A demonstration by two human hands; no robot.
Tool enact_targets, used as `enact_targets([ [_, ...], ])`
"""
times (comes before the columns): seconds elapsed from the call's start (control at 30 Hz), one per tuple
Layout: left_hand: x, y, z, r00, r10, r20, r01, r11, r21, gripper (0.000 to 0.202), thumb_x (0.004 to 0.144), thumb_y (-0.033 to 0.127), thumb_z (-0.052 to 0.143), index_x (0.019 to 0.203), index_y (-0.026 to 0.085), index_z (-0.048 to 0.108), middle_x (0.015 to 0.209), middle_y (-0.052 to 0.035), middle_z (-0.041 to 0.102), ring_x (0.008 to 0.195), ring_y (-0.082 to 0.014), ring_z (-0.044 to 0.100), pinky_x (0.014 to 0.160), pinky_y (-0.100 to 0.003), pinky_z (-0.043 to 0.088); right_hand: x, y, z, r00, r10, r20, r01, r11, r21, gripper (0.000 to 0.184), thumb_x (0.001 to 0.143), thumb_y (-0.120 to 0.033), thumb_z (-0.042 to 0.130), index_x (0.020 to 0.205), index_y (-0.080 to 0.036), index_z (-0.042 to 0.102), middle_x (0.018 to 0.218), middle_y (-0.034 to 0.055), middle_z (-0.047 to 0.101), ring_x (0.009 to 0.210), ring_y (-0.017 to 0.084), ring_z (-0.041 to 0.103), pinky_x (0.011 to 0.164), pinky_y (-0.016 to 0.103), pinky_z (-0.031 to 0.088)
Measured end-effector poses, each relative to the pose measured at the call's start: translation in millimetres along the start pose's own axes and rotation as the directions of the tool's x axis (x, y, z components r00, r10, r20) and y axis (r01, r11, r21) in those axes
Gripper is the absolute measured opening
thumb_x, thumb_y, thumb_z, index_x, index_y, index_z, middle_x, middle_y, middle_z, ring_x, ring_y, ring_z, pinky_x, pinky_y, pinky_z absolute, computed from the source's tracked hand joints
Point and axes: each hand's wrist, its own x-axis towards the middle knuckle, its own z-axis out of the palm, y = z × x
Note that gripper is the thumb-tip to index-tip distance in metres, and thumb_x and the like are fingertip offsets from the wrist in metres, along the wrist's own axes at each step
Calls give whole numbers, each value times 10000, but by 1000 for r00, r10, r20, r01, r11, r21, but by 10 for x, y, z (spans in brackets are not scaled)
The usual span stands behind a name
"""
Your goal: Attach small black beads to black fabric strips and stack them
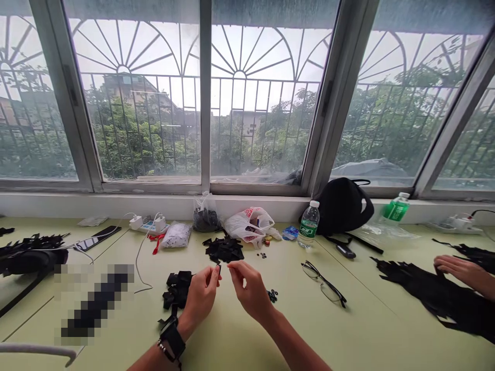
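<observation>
Above the middle of the table, my left hand (203,291) pinches a small black piece (219,268) between thumb and fingers. A black band with a square face sits on that wrist. Just right of it, my right hand (249,288) has its fingertips pressed together; what they hold, if anything, is too small to make out. One pile of black fabric pieces (178,288) lies beside my left hand, and another heap of black pieces (223,249) lies beyond both hands. Small dark round parts (273,295) are partly hidden beside my right wrist.
Eyeglasses (325,283) lie to the right. Along the sill stand a water bottle (308,226), a black cap (342,206), plastic bags (250,225) and a power strip (149,226). A white cable (141,263) crosses the left. Another person's hand (462,270) touches black strips (429,288).
</observation>
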Motion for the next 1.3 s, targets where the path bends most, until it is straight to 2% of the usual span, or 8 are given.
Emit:
enact_targets([
  [0.1,14,-13,0,1000,-13,-12,13,1000,-15,517,989,599,479,700,182,576,612,24,512,554,-126,411,551,-242,304,17,9,-10,1000,0,-26,1,1000,4,221,1047,-259,452,1033,-221,669,895,52,667,749,182,603,667,286,452],
  [0.3,28,-42,2,1000,-16,27,19,995,-94,516,976,589,509,707,164,624,690,-14,622,544,-116,417,525,-234,317,-19,33,94,997,45,65,-49,997,63,222,1041,-282,462,1005,-213,670,873,44,664,716,166,598,662,280,475],
  [0.43,23,-8,-4,998,-4,59,11,993,-118,499,970,563,532,701,158,645,620,8,565,537,-114,418,517,-225,317,-31,31,130,984,101,150,-125,979,162,252,1037,-345,481,922,-209,659,881,35,666,645,136,593,598,253,474],
  [0.6,17,-15,5,995,29,100,-16,991,-129,476,976,536,539,726,152,672,588,27,503,546,-109,394,509,-218,288,-12,29,97,980,133,146,-158,972,174,195,994,-347,564,911,-209,674,801,13,672,649,142,593,610,257,463],
  [0.93,3,16,-16,987,88,137,-93,995,35,453,980,477,522,688,169,678,593,23,552,566,-118,425,535,-235,277,1,72,74,958,204,203,-248,942,224,115,925,-275,606,852,-194,645,733,-3,678,627,131,552,589,242,408],
  [1.07,-10,62,-56,991,125,-50,-105,953,286,346,898,356,602,599,201,523,587,26,545,575,-137,454,562,-255,299,29,149,24,957,231,173,-258,954,154,70,862,-233,618,805,-193,606,632,-44,557,572,116,475,545,232,352],
  [1.17,-2,87,-109,955,221,-200,-122,901,416,258,806,171,577,630,225,396,624,31,502,626,-159,468,598,-270,312,50,220,-57,957,253,140,-265,961,74,64,811,-179,582,757,-202,555,600,-58,493,551,112,437,523,229,319],
  [1.3,3,132,-147,915,344,-213,-234,880,414,236,775,59,484,693,240,357,699,13,497,722,-192,494,672,-293,359,59,305,-201,965,223,142,-203,969,-142,121,742,-121,553,701,-211,484,610,-51,481,582,123,441,552,235,307],
])
